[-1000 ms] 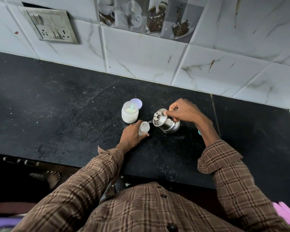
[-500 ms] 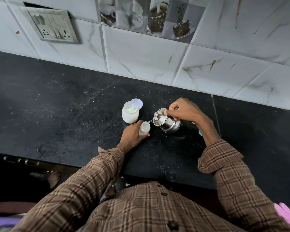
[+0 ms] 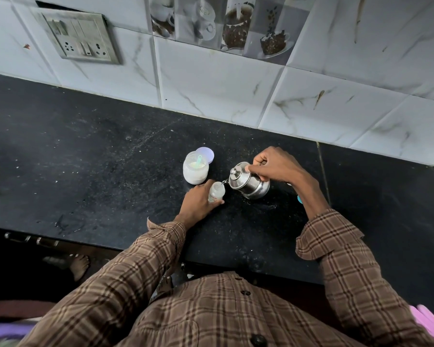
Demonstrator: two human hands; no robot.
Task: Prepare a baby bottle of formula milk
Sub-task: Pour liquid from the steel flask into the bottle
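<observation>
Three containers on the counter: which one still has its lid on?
The tilted steel kettle; the white powder jar and small clear bottle are open.

Bottle between jar and kettle

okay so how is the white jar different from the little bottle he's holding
The jar is wider and squatter; the bottle is slim and much smaller. The jar stands free on the counter with nobody touching it, while the left hand grips the bottle. The jar holds white powder and a green scoop; the bottle has the steel kettle, tilted by the right hand, spouting at its mouth. Both are open-topped and upright.
</observation>
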